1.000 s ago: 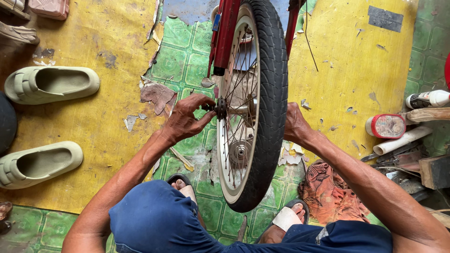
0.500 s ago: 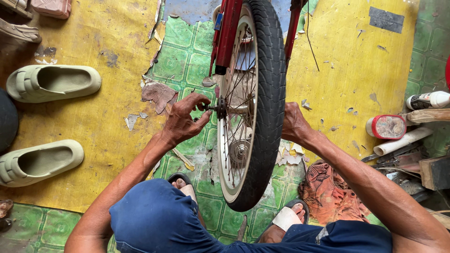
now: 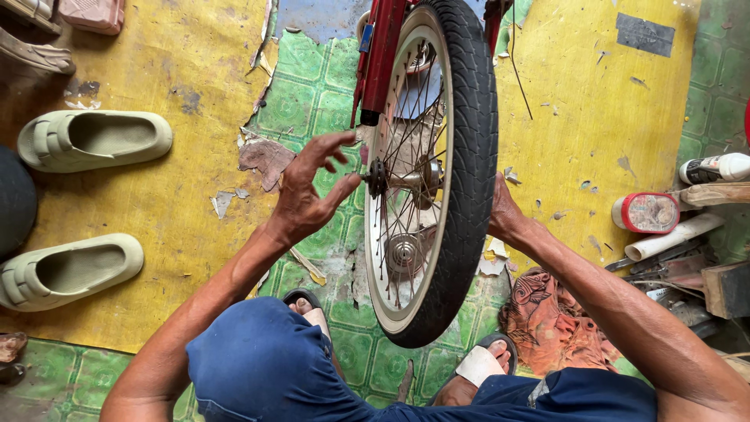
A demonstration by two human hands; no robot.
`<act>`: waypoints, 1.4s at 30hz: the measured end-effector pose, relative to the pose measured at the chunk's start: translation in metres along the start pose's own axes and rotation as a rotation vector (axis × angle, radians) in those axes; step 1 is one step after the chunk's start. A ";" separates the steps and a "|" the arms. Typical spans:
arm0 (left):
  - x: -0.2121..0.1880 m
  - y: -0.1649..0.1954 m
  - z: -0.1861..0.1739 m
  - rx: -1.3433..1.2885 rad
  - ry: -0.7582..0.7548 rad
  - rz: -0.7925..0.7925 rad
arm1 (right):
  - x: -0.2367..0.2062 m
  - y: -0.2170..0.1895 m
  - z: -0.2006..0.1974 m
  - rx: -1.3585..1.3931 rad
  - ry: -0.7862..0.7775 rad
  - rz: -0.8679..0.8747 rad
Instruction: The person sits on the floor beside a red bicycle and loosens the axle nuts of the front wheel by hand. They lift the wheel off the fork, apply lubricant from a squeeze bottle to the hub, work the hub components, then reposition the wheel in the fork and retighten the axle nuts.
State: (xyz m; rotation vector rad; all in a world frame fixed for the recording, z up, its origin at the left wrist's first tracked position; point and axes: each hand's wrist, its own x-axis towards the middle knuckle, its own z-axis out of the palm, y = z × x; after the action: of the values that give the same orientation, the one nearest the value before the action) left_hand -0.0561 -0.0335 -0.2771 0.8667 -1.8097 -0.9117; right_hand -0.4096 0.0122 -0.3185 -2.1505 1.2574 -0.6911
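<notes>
A bicycle wheel [image 3: 465, 156] with a black tyre, white rim and thin spokes stands upright in front of me, under a red fork leg [image 3: 381, 55]. My left hand [image 3: 308, 191] is at the wheel's left side, fingers spread, thumb and fingertips at the axle end of the hub [image 3: 377, 178]. My right hand [image 3: 504, 215] reaches behind the tyre on the right side; its fingers are hidden by the wheel.
Two pale green slippers [image 3: 90, 139] [image 3: 66, 270] lie on the yellow floor at left. A red-lidded tin [image 3: 646, 212], a white tube, a bottle [image 3: 715, 168] and wooden scraps sit at right. An orange rag [image 3: 551, 324] lies by my right foot.
My left hand has opened and its fingers have lifted off the axle, spreading apart. The right hand stays behind the tyre.
</notes>
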 end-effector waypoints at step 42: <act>0.035 0.036 0.004 0.836 -0.062 0.406 | 0.012 -0.031 -0.004 -0.012 0.002 0.224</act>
State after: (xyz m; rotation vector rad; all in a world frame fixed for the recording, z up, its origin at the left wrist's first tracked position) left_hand -0.0788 -0.0453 -0.2335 0.9000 -2.3352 0.1146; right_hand -0.3887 0.0135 -0.2930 -1.9785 1.4779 -0.5923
